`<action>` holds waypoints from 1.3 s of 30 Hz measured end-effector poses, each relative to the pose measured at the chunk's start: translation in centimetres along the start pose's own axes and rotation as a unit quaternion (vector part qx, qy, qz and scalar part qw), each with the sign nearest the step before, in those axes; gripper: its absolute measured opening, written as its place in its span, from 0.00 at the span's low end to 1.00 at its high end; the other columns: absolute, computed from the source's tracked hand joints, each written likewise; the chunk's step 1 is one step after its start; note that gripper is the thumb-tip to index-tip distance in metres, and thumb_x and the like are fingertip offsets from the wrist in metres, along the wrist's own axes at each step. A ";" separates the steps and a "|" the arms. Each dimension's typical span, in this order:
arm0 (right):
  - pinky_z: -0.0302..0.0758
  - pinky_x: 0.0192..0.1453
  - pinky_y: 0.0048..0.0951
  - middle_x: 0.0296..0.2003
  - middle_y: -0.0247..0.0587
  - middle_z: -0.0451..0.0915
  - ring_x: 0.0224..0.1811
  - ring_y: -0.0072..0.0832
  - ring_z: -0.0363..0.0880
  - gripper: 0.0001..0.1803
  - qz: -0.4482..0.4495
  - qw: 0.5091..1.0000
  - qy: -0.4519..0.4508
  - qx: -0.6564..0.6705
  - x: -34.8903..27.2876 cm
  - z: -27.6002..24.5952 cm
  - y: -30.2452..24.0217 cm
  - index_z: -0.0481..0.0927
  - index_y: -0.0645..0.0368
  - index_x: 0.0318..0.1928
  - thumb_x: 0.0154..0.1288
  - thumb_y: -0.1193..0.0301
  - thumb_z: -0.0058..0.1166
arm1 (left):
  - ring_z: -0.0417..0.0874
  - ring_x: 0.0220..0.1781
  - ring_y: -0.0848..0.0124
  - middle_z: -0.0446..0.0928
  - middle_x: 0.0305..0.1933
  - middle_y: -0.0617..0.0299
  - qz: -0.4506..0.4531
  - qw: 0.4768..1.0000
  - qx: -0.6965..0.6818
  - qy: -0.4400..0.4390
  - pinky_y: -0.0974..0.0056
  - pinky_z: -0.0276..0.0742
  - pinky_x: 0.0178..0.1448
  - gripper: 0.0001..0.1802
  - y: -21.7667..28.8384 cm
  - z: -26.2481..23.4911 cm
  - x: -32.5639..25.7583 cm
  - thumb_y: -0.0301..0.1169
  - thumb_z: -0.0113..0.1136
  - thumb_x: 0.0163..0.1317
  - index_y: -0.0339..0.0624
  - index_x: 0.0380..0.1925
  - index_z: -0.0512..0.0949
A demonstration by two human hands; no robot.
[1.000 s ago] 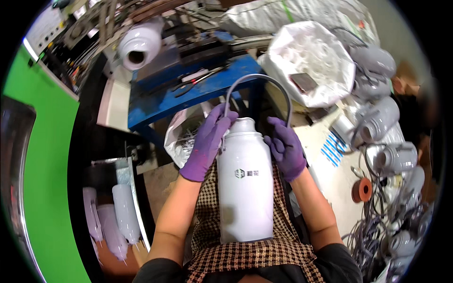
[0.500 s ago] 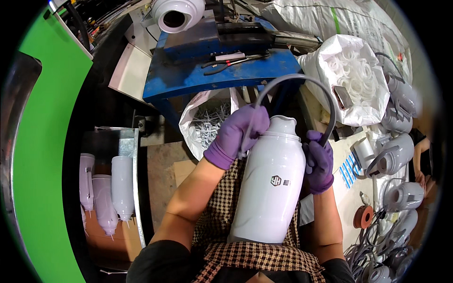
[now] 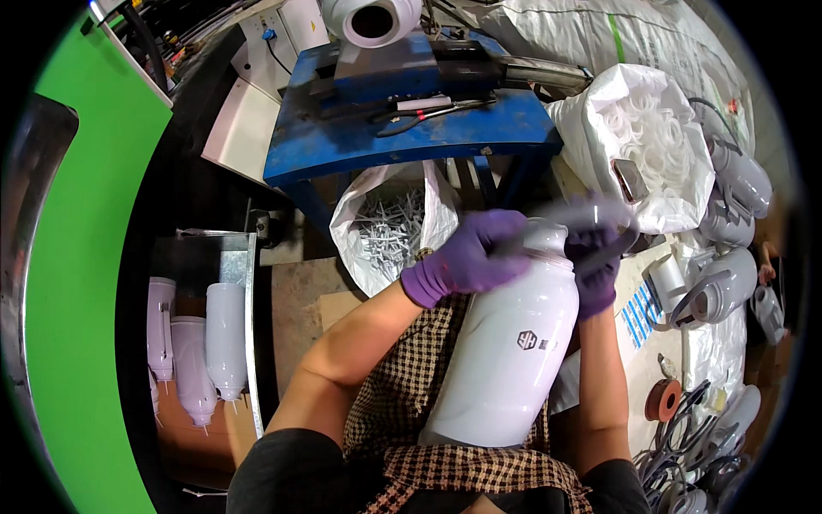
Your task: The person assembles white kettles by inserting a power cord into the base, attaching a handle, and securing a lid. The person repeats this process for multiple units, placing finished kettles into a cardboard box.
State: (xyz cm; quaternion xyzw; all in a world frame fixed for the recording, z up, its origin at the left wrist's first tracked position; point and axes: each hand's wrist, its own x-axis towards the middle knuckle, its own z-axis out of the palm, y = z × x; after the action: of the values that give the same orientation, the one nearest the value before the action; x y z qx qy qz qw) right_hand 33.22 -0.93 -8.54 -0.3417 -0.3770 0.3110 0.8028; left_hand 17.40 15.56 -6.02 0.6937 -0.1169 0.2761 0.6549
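Note:
A tall white flask body (image 3: 505,343) leans on my lap, its neck pointing up and to the right. My left hand (image 3: 467,257), in a purple glove, grips it at the shoulder just left of the neck. My right hand (image 3: 597,261), also gloved in purple, holds the neck from the right side. A grey curved handle (image 3: 572,212) lies low across the neck between both hands, blurred by motion. My checked apron (image 3: 402,403) shows beneath the flask.
A blue metal workbench (image 3: 402,137) with tools stands ahead. Below it a white bag of small grey parts (image 3: 390,231) is open. A white sack of rings (image 3: 655,154) and grey flask shells (image 3: 728,223) lie right. White flask bodies (image 3: 193,343) hang at left.
The grey handle, arched high above the neck before, has swung down onto the neck. The flask has tilted further right and my hands have closed in around its top.

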 end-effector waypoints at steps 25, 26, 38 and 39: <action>0.73 0.71 0.40 0.63 0.53 0.75 0.63 0.42 0.78 0.58 0.217 0.928 -0.198 0.227 4.4 -1.3 3.0 0.56 0.64 0.79 0.58 0.49 0.72 | 0.77 0.36 0.73 0.77 0.37 0.65 -0.050 0.992 -0.050 0.109 0.68 0.73 0.49 0.09 -0.4 1.2 1.2 0.31 0.55 0.67 0.35 0.36 0.78; 0.74 0.70 0.39 0.64 0.52 0.74 0.62 0.41 0.78 0.54 0.212 0.939 -0.108 0.249 3.8 0.0 2.2 0.56 0.61 0.79 0.64 0.43 0.62 | 0.75 0.48 0.67 0.76 0.48 0.59 -0.059 0.978 -0.174 0.096 0.63 0.71 0.58 0.20 -1.5 1.1 1.2 0.42 0.53 0.68 0.33 0.41 0.78; 0.60 0.28 0.16 0.24 0.27 0.74 0.21 0.13 0.64 0.24 0.060 0.993 0.011 -0.105 -1.5 4.4 -7.6 0.83 0.62 0.52 0.81 0.54 0.46 | 0.88 0.51 0.58 0.87 0.48 0.47 -0.288 0.872 -0.383 0.101 0.56 0.82 0.62 0.43 -0.1 0.6 1.1 0.65 0.41 0.76 0.30 0.50 0.84; 0.59 0.27 0.16 0.23 0.28 0.74 0.20 0.12 0.63 0.23 0.077 0.994 -0.014 -0.076 -1.7 4.1 -8.1 0.84 0.63 0.49 0.81 0.54 0.47 | 0.88 0.49 0.59 0.87 0.46 0.48 -0.251 0.897 -0.342 0.121 0.56 0.83 0.61 0.39 -0.2 0.7 0.7 0.61 0.42 0.78 0.32 0.48 0.84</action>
State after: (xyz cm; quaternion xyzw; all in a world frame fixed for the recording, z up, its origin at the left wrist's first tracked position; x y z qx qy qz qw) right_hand 31.00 -5.57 -0.88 -0.4252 -0.3831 0.3468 0.7431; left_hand 18.21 15.02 -5.84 0.3944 0.0545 0.1274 0.9084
